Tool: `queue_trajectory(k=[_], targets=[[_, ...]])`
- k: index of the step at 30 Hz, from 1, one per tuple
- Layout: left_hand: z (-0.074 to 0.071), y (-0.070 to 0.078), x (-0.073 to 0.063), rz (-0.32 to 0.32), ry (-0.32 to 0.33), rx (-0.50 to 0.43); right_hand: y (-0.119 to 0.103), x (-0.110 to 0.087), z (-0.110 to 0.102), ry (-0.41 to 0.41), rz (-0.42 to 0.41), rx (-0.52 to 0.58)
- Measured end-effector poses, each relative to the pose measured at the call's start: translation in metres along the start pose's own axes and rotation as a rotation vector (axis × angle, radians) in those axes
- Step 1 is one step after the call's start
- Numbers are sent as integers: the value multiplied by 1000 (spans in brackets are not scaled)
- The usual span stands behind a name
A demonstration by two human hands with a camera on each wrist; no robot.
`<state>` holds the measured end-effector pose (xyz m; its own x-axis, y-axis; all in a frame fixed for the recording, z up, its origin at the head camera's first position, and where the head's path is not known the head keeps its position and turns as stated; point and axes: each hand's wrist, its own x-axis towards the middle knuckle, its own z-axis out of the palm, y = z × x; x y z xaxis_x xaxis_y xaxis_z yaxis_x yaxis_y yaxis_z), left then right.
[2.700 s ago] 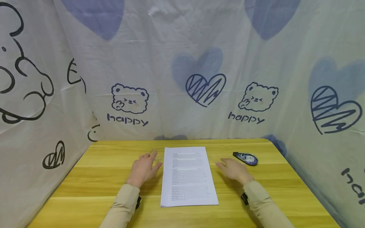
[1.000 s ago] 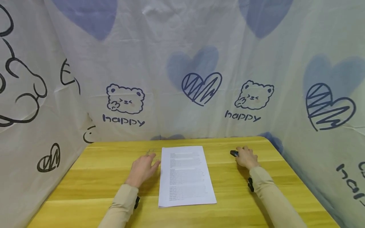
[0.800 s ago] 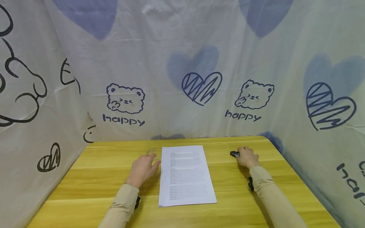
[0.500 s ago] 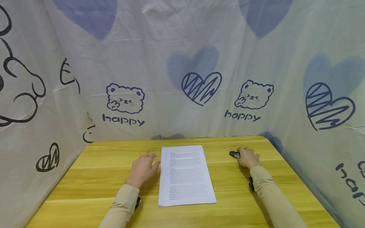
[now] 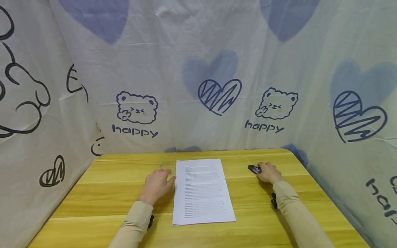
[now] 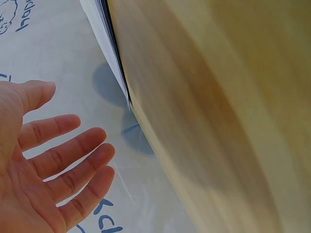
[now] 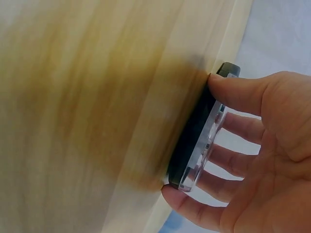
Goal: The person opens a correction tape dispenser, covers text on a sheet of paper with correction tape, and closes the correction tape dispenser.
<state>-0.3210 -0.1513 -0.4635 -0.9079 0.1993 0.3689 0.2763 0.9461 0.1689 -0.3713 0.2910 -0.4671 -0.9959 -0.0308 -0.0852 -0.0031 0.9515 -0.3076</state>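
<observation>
My right hand grips a correction tape, a flat dark case with a clear side, at the right of the table. In the right wrist view, the thumb presses one end of the correction tape and the little finger is at the other; the case looks very close to or on the wood. My left hand hovers at or rests by the left edge of a stack of printed paper. Its fingers are spread and nearly straight in the left wrist view, holding nothing.
The yellow wooden table has a rounded far edge against a pale curtain printed with hearts and bears. Faint marks show on the wood beyond my left hand. Bare wood lies between the paper and my right hand.
My right hand has moved from beside the paper out to the correction tape and taken hold of it. The tape has since shifted slightly left. The left hand has hardly moved.
</observation>
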Motion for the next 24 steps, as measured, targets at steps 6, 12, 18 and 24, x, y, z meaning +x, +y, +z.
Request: queue_trajectory(k=[6,12,18,24], targets=[[4,1,-2,18,-21,5,1,-2,4,-9,-1,-2],[3,1,-1,15,-9,8,0,-4,3,9,2,2],[-1,4,2,16,-18,-10,-8,-3,-1,58,-60,3],[-2,7,5,4,-29,-18,-21,-3,-4,80,-113,27]])
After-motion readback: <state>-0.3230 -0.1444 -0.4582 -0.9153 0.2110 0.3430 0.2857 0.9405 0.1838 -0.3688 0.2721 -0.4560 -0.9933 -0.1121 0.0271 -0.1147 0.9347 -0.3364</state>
